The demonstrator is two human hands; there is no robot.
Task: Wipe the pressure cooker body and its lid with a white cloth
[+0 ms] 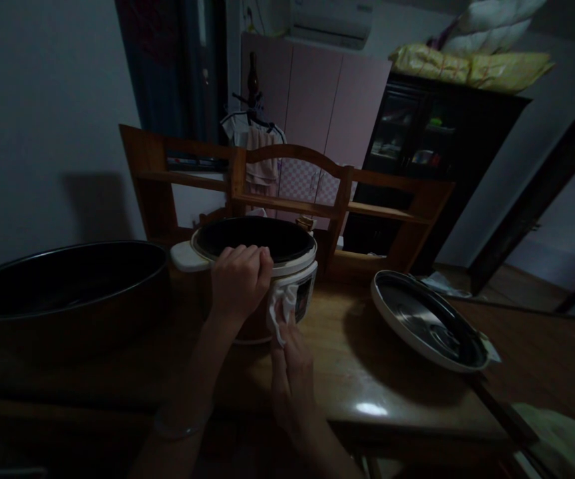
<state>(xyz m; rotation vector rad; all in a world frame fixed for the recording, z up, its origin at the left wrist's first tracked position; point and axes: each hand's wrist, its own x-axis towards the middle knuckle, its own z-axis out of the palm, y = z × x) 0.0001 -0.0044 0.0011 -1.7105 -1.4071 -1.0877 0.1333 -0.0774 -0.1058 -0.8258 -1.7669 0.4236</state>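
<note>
A white-rimmed electric cooker (pixel 295 267), its top uncovered and its inside dark, stands on the wooden table (pixel 340 332). My left hand (pixel 240 279) grips the near edge of its rim, fingers curled over the top. Against the cooker's front wall, beside a dark panel, my right hand (pixel 293 359) presses a crumpled white cloth (pixel 282 306). The fingers of that hand are partly hidden by the cloth. To the right, the cooker's round lid (pixel 427 326) lies with its metal inner side facing up.
A large dark pot (pixel 68 293) takes up the table's left side. Behind the cooker rises a wooden shelf frame (pixel 290 203). Farther back are a pink wardrobe (pixel 312 100) and a black cabinet (pixel 417 146). Pale fabric (pixel 562 439) lies at the lower right.
</note>
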